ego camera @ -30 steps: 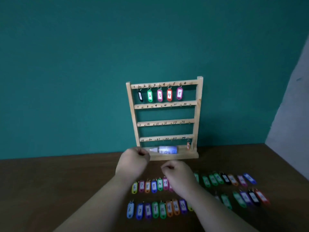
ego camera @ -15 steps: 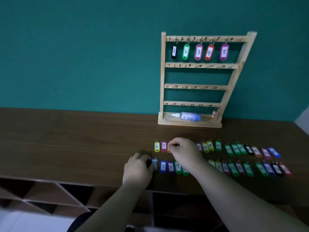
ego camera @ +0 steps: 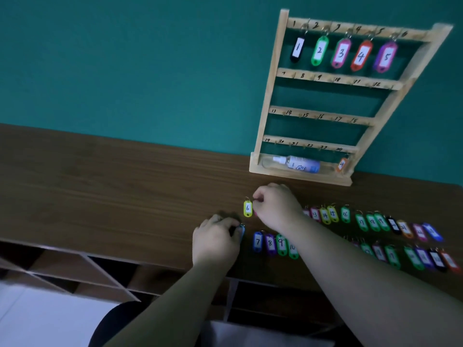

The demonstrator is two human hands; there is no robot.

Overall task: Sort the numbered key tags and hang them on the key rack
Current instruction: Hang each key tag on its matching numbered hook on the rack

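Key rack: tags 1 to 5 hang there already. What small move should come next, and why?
Probably the right hand should shift to the yellow tag 6 lying just beside it and pinch its ring. On the key rack the top row holds 1 to 5 and the spot marked 6 is bare, so 6 seems next. The left hand grips a blue tag.
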